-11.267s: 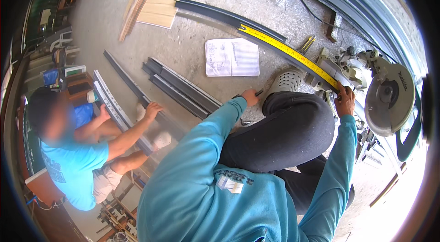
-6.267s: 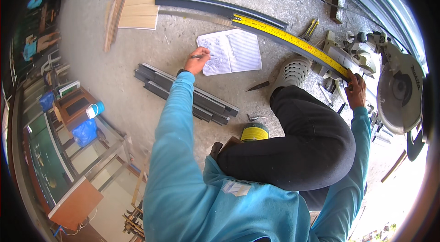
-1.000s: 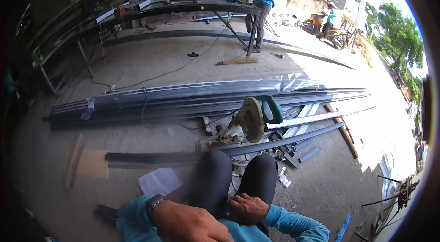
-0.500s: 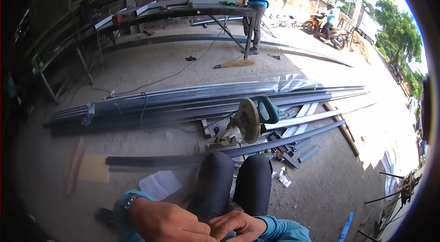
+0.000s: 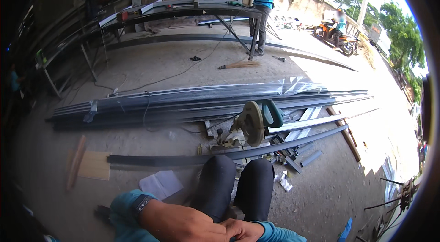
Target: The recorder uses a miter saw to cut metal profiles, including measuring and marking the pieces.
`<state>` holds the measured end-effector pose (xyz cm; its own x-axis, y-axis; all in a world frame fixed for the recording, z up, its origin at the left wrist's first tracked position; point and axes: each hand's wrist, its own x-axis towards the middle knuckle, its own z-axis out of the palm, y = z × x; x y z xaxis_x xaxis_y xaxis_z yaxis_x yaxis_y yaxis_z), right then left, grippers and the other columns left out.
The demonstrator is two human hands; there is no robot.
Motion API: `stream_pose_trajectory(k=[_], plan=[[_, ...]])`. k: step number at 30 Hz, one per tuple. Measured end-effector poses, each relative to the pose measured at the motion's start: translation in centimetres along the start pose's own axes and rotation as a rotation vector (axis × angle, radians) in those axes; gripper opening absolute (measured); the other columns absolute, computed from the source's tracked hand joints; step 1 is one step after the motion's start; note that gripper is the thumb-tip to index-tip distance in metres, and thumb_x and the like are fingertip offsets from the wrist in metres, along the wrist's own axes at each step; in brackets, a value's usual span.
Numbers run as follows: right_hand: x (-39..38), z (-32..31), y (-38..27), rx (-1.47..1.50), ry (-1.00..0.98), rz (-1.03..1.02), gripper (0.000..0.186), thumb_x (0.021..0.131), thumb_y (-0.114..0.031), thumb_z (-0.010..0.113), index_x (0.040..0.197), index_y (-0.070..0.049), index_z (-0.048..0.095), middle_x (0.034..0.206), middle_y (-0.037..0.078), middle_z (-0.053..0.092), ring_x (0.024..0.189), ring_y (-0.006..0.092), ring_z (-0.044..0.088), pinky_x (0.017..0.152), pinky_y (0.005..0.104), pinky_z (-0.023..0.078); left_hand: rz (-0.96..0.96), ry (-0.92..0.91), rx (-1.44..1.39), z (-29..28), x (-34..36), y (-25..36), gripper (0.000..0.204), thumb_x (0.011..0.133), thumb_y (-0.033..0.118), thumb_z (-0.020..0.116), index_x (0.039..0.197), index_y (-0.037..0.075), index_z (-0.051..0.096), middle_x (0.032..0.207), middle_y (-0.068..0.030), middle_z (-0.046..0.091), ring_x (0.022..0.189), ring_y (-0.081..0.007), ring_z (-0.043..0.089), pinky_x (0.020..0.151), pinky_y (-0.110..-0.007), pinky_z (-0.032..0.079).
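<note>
Both hands meet close to my body, in front of my dark-trousered knees, at the lower edge of the view. My left hand (image 5: 185, 222), with a dark band on its wrist, has its fingers bent and pressed together against the fingers of my right hand (image 5: 246, 230). My right hand is also closed, its thumb and fingers pinched. What lies between them, if anything, is hidden. Beyond my knees stands a chop saw (image 5: 253, 123) with a round pale guard and green handle. A long dark metal profile (image 5: 160, 159) runs across its base.
Long dark metal profiles (image 5: 123, 104) lie bundled behind the saw, with offcuts (image 5: 311, 158) to its right. White paper (image 5: 161, 184), a tan board (image 5: 95, 166) and a wooden strip (image 5: 76, 162) lie left. A co-worker (image 5: 263, 8) stands by a long metal workbench (image 5: 183, 12); another person sits on an orange motorcycle (image 5: 337, 38).
My joined hands have shifted slightly right and lower in the picture, and my left forearm shows more. The surrounding scene has shifted slightly as the view moved.
</note>
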<state>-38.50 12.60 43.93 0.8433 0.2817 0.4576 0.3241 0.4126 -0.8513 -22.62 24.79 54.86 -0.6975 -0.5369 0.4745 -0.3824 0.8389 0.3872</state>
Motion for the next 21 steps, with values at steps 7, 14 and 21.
stream_pose_trajectory(k=[7, 14, 21], plan=[[-0.3, -0.1, 0.8, -0.007, 0.015, -0.002, 0.018, 0.086, -0.019, 0.072, 0.089, -0.002, 0.068, 0.093, 0.013, 0.066, 0.085, 0.0243, 0.062, 0.076, 0.0363, 0.047, -0.08, 0.002, -0.054, -0.5, 0.9, 0.0, 0.025, 0.084, 0.011, 0.056, 0.105, -0.002, 0.06, 0.083, -0.0109, 0.056, 0.07, -0.0226, 0.058, 0.055, -0.031, 0.047], [-1.2, -1.2, 0.4, 0.001, 0.023, 0.016, 0.017, 0.086, -0.019, 0.071, 0.09, -0.002, 0.068, 0.093, 0.013, 0.066, 0.084, 0.0245, 0.062, 0.076, 0.0366, 0.047, 0.007, -0.036, -0.021, 0.1, 0.5, -0.2, 0.018, 0.083, 0.011, 0.057, 0.097, -0.001, 0.06, 0.084, -0.0104, 0.056, 0.07, -0.0229, 0.058, 0.055, -0.03, 0.047], [-2.5, -0.3, 2.2, 0.036, 0.033, 0.044, 0.017, 0.087, -0.018, 0.071, 0.091, -0.002, 0.068, 0.094, 0.014, 0.066, 0.084, 0.0248, 0.062, 0.076, 0.0369, 0.047, -0.035, -0.009, -0.081, -0.1, 0.9, -0.4, 0.014, 0.084, 0.01, 0.058, 0.094, 0.001, 0.06, 0.082, -0.0089, 0.055, 0.069, -0.0219, 0.057, 0.055, -0.03, 0.046]])
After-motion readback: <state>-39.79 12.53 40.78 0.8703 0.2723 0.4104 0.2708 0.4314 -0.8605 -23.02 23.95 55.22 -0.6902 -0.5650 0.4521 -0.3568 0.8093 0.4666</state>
